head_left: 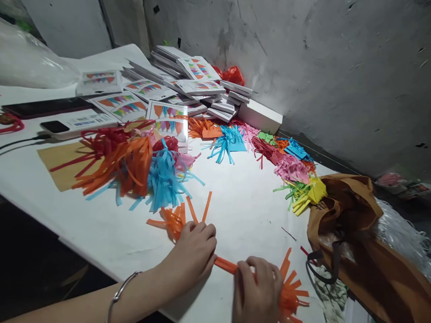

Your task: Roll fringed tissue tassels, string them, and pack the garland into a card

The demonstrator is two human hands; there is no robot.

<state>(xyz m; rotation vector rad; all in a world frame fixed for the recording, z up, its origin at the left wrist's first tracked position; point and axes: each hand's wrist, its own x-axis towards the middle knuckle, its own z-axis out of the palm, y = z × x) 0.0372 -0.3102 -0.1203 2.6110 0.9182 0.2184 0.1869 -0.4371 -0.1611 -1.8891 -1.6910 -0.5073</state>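
An orange paper tassel strip (226,264) stretches between my two hands low over the white table. My left hand (197,251), with a metal bangle on its wrist, is closed around the left part of it; orange fringe (173,222) fans out past the fingers. My right hand (256,289) is curled over the other part, and more fringe (293,291) spreads to its right. The middle of the strip looks flat and narrow. Beyond my left hand lies a heap of tassels, with orange (134,166) and blue (164,179) ones on top.
A row of coloured tassels (291,168) curves along the back toward a brown bag (346,202) at right. Printed white packs (198,87) are piled by the grey wall. A white device (77,123) and a dark phone (47,107) lie at left on the table (235,179).
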